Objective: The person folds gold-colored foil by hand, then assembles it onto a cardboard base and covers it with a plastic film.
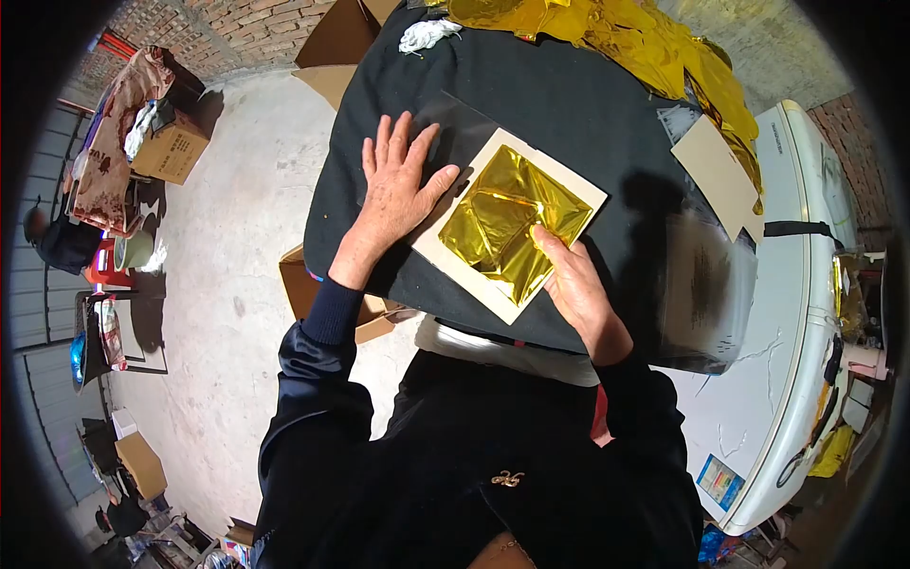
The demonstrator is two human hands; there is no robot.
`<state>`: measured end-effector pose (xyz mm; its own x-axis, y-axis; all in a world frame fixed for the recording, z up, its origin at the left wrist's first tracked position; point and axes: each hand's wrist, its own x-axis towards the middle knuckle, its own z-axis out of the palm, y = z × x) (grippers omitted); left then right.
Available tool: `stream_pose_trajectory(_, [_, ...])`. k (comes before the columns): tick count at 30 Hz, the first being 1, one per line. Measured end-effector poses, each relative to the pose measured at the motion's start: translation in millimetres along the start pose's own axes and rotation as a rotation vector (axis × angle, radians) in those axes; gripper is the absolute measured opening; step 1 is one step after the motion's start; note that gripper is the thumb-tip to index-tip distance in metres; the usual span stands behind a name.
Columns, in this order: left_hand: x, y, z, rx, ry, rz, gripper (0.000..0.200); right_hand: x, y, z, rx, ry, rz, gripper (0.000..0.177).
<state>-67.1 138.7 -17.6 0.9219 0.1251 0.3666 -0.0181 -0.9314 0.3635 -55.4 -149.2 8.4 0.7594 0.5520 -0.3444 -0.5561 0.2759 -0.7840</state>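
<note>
A square of crinkled gold foil [502,204] lies on a pale, cream-coloured board [442,248], which rests at an angle on the dark cloth [531,104] over the table. My left hand [398,185] is laid flat with fingers spread, at the board's left corner, partly over a dark see-through sheet [464,123]. On the right side, my right hand [573,284] grips the foil near the board's edge. Its thumb presses on the foil from above; the other fingers are mostly hidden.
A heap of gold foil [607,33] hangs over the table's far edge, near a crumpled white cloth [429,36]. To the right are another pale board [716,175], a clear plastic sheet [706,284] and a white chest-like appliance [791,313]. Open cardboard boxes [301,284] stand left.
</note>
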Motion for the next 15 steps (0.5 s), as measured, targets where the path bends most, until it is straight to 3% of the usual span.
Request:
stream_pose_trajectory(3, [-2.2,31.7,-24.1,0.153,0.161,0.091,0.063,-0.1,4.1,-3.0,0.006,0.008,-0.010,0.040])
stream_pose_trajectory(5, [-6.7,50.5,-28.9,0.082,0.155,0.179,0.061,-3.0,6.2,-2.1,0.023,0.017,-0.026,0.041])
stream_pose_trajectory(9, [-28.4,81.3,-17.7,-0.188,-0.062,0.243,0.055,-5.5,17.9,0.8,0.077,0.056,-0.095,0.042])
stream_pose_trajectory(13, [-39.8,95.7,-23.2,-0.325,-0.145,0.137,0.058,-12.9,21.3,2.9,0.008,0.076,-0.163,0.045])
stream_pose_trajectory(15, [-45.3,98.5,-30.1,-0.479,-0.069,0.053,0.058,-13.4,24.5,-0.4,0.013,0.099,-0.202,0.047])
